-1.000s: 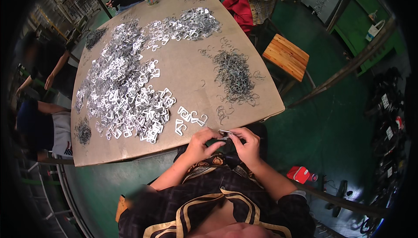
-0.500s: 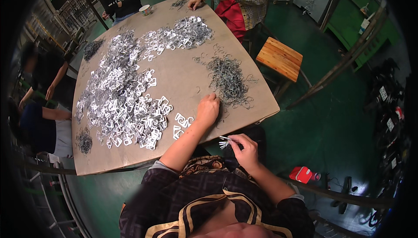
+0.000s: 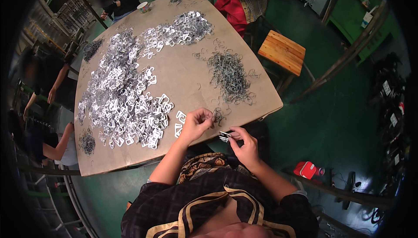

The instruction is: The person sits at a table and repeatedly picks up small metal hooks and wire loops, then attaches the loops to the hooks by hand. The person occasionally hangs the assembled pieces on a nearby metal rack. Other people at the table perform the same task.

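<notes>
My left hand (image 3: 198,124) hovers over the table's near edge, thumb and fingers pinched together. Whatever the pinch holds is too small to make out. Close to its fingertips lies a small clump of dark wire clips (image 3: 220,117). Just off the edge, to the right, my right hand (image 3: 245,145) grips several small flat metal pieces (image 3: 224,136) that stick out leftward between thumb and fingers. A few white metal hooks (image 3: 180,117) rest beside my left wrist, partly behind it. Farther along the table spreads a larger pile of wire clips (image 3: 230,76).
A big heap of shiny metal hooks (image 3: 126,94) covers the table's (image 3: 183,70) left side, with another heap (image 3: 185,28) farther back. Co-workers stand or sit at the left and far sides. A paper cup (image 3: 143,7) stands far back. Right of the table is a wooden stool (image 3: 282,51).
My left hand has come back from the wire clip pile toward my right hand. A small clump of clips now shows near the edge. My right hand keeps its metal pieces.
</notes>
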Available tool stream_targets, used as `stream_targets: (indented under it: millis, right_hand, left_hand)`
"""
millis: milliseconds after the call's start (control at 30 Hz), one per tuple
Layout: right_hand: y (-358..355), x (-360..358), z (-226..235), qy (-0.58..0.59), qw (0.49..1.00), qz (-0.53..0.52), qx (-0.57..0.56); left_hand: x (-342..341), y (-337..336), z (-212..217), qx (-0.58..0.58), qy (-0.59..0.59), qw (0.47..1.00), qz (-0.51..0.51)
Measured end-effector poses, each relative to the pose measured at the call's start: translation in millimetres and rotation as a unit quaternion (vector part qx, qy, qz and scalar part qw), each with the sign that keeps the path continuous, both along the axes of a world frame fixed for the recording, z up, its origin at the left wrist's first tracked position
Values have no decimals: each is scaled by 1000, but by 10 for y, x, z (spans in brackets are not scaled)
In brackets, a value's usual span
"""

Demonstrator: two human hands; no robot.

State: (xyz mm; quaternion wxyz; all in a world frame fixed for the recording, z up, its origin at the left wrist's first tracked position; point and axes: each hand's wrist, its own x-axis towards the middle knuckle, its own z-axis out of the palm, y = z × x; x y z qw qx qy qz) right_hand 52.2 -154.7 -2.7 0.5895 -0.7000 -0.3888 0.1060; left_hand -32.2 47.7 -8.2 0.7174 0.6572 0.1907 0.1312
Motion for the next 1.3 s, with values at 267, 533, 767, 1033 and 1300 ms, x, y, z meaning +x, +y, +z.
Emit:
stream_targets:
  millis: [267, 533, 767, 1033, 1300]
  right_hand:
    - [24, -41, 118, 3, 1000, 14, 3]
    - [26, 25, 97, -70, 995, 66, 35]
    - [450, 283, -78, -237, 963, 99, -85]
    - [1131, 46, -320, -292, 919, 82, -251]
    - [1030, 213, -326, 32, 961, 213, -176]
  left_hand:
    - [-256, -521, 211, 269, -96, 958, 1]
    - [-322, -612, 10, 311, -157, 937, 28]
    - [-484, -639, 139, 403, -187, 896, 17]
    - [-625, -663, 98, 395, -177, 901, 34]
    - [-672, -618, 10, 378, -153, 911, 57]
